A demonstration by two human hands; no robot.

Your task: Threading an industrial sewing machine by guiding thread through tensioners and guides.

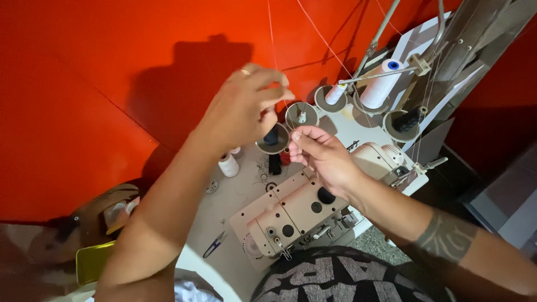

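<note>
Nearest the camera, a dark patterned garment point(335, 279) at the bottom edge; left of it a yellow flat object point(92, 260) and a brown bag-like thing point(106, 210), contents unclear; small blue-handled thread snips point(215, 244) lie on the pale grey bench point(235, 196); beside them sits the cream-coloured metal overlock sewing machine point(296, 210) with black round knobs on its front; a small white thread spool point(228, 165) stands on the bench just left of the machine, near scattered dark bits.

Above the machine, the right hand point(324, 156), forearm tattooed, has fingertips pinched together on the thin white thread point(272, 33), which runs up out of view; the left hand point(246, 109), ring on one finger, is raised higher and pinches the same thread between thumb and fingers; both hands hover over the thread stand, apart from each other.

Behind the hands, round grey spool plates: one holds a dark spool point(272, 136), one a small white cone point(335, 94), one a large white thread cone with blue core point(382, 84), one a black spool point(407, 120); metal guide rods point(380, 33) rise at the back; bright red wall point(84, 84) behind, shadow of the arms on it.
</note>
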